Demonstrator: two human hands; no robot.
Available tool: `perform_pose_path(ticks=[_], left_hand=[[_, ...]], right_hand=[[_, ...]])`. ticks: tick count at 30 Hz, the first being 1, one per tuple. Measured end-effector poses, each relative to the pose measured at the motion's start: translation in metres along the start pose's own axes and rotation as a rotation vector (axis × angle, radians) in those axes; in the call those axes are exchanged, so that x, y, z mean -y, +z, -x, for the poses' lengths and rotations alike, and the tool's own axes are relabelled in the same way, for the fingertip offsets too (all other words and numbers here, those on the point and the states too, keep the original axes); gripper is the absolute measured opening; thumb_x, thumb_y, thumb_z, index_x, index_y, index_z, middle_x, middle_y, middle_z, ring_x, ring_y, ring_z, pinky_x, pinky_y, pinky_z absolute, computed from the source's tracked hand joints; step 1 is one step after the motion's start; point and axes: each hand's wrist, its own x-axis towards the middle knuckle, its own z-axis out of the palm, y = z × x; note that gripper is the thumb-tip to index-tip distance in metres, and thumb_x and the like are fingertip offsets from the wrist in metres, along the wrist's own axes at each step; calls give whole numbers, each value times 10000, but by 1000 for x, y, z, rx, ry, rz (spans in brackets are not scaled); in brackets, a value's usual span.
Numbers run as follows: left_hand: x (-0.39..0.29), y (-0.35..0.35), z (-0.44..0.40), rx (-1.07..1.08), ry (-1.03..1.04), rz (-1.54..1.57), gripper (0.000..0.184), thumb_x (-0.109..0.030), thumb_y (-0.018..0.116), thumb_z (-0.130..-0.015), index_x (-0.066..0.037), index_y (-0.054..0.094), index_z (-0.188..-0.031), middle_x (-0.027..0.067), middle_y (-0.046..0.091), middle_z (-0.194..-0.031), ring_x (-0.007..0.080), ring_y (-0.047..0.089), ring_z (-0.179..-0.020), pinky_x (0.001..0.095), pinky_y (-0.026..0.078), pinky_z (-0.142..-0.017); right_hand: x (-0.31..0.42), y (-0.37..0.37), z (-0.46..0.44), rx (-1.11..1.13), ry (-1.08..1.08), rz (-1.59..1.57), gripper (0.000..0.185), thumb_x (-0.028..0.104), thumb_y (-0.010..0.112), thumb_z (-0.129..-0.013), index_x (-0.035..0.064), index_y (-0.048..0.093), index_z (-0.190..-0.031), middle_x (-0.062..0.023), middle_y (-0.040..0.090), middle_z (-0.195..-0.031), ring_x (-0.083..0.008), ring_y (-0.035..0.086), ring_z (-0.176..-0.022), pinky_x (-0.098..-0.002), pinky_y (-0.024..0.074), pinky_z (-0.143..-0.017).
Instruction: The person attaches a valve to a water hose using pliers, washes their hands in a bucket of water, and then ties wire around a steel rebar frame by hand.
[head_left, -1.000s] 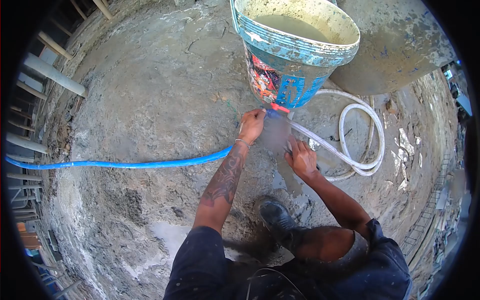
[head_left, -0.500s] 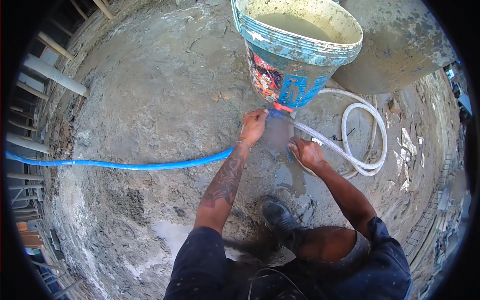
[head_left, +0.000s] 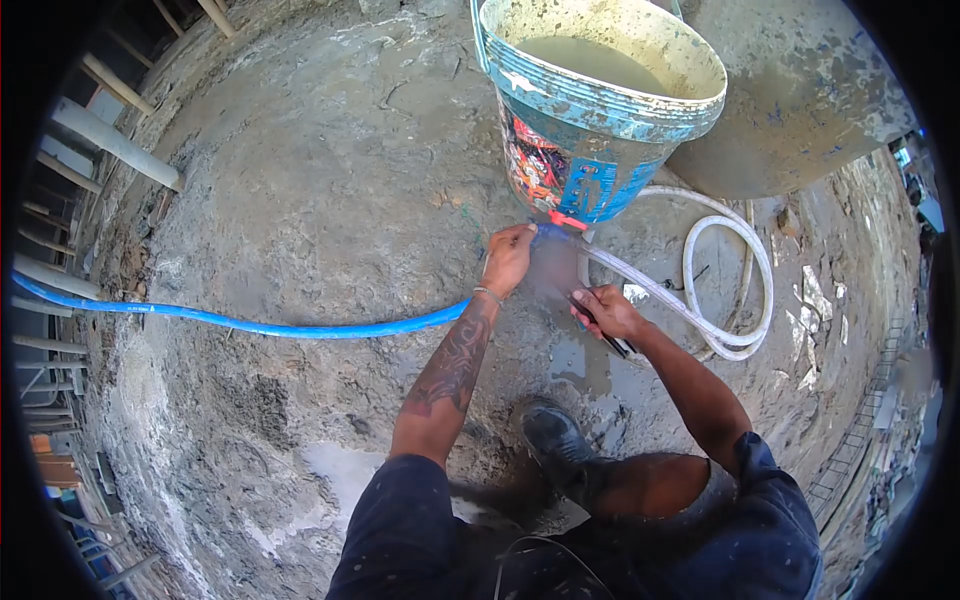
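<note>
My left hand is closed around the joint where the blue hose meets a valve with a red handle. A whitish braided hose leads off that joint to the right. Lower and to the right, my right hand is closed on a dark tool that looks like pliers, its thin handles poking out below the fingers. A blurred patch in the camera's view hides part of the space between both hands. Just beyond the valve stands a blue bucket with murky liquid inside.
The braided hose lies in a loop right of the bucket. A large mud-stained rounded container stands behind it. My boot rests on the uneven, partly wet ground. Poles line the left edge.
My right hand has turned and moved slightly down and right, so the dark handles now show. My left hand stays at the hose joint.
</note>
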Motion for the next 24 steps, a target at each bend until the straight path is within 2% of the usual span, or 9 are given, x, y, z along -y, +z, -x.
perform_pose_path(ticks=[2, 4, 5, 9, 11, 15, 17, 21, 24], left_hand=[[-1, 0, 0, -9, 57, -51, 324, -260, 537, -829, 48, 610, -901, 109, 625, -797, 153, 569, -728, 279, 442, -669], [-5, -1, 2, 80, 6, -58, 302, -263, 550, -824, 24, 613, -896, 64, 575, -705, 120, 514, -614, 258, 413, -553], [-8, -2, 3, 168, -47, -69, 280, -266, 562, -819, 0, 615, -891, 19, 524, -612, 88, 459, -499, 237, 384, -436], [-2, -7, 5, 280, -154, -195, 252, -248, 553, -814, -12, 606, -887, 39, 555, -668, 98, 505, -526, 238, 405, -434], [4, -9, -1, 297, -222, 37, 227, -214, 541, -803, -11, 598, -888, 60, 564, -698, 106, 522, -532, 242, 416, -433], [12, -14, -4, 343, -205, 115, 200, -139, 537, -786, -15, 575, -938, 59, 562, -739, 103, 535, -588, 234, 432, -468], [17, -13, -3, 396, 150, -251, 268, -70, 568, -756, -27, 537, -1018, 58, 558, -816, 110, 547, -704, 238, 462, -578], [13, -25, 1, 421, 155, -230, 367, -38, 612, -728, -40, 499, -1077, 51, 547, -873, 116, 536, -806, 249, 459, -695], [11, -33, 0, 505, 103, -247, 394, -59, 655, -714, -38, 496, -1073, 59, 548, -874, 116, 532, -832, 256, 448, -747]], right_hand=[[-6, -1, -2, 20, 18, -17, 348, 258, 437, -908, -21, 540, -728, -70, 504, -550, -174, 526, -516, -321, 401, -495], [-23, -3, -5, -132, -469, 475, 376, 321, 435, -895, -11, 571, -781, -165, 547, -692, -292, 563, -674, -397, 412, -605], [-27, 0, 0, -131, -468, 478, 376, 321, 435, -895, -11, 571, -781, -165, 547, -692, -292, 563, -674, -397, 412, -605], [-22, 7, 21, -216, -303, 526, 343, 296, 444, -879, -17, 564, -804, -234, 548, -764, -381, 538, -734, -441, 400, -660], [-21, 5, 22, -221, -113, 614, 329, 295, 446, -873, -9, 565, -839, -243, 559, -749, -399, 545, -711, -456, 403, -648], [-31, 4, 11, -310, -144, 613, 342, 313, 449, -866, -8, 565, -854, -243, 567, -727, -415, 550, -703, -468, 409, -646], [-37, 6, 9, -467, -282, 521, 363, 338, 459, -860, -7, 561, -809, -241, 570, -727, -408, 560, -729, -468, 422, -652], [-37, 10, 10, -509, -319, 569, 363, 349, 477, -852, -1, 566, -814, -244, 571, -705, -410, 564, -730, -478, 431, -642], [-13, 9, 19, -398, -117, 697, 377, 364, 486, -847, 4, 574, -781, -245, 571, -686, -414, 566, -721, -489, 435, -633]])
